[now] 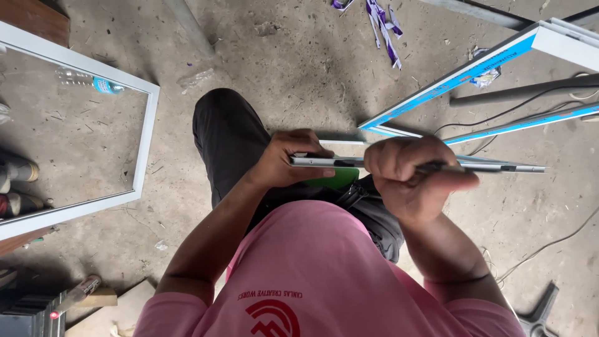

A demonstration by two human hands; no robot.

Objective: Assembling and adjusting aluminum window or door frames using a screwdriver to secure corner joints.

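A slim grey metal strip (pixel 499 166) runs level across my lap, from near my left hand out to the right. My left hand (pixel 288 159) grips its left end, thumb on top. My right hand (pixel 412 178) is closed around the strip near its middle and also clasps a thin dark tool whose tip lies along the metal. A green object (pixel 337 180) shows just under the strip, between my hands. I wear a pink shirt and dark trousers.
A white frame (pixel 145 140) lies on the concrete floor at left, with a plastic bottle (pixel 90 80) inside it. White profiles with blue film (pixel 462 75) lean at upper right. Cables (pixel 549 243) trail on the right; purple film scraps (pixel 384 25) lie at the top.
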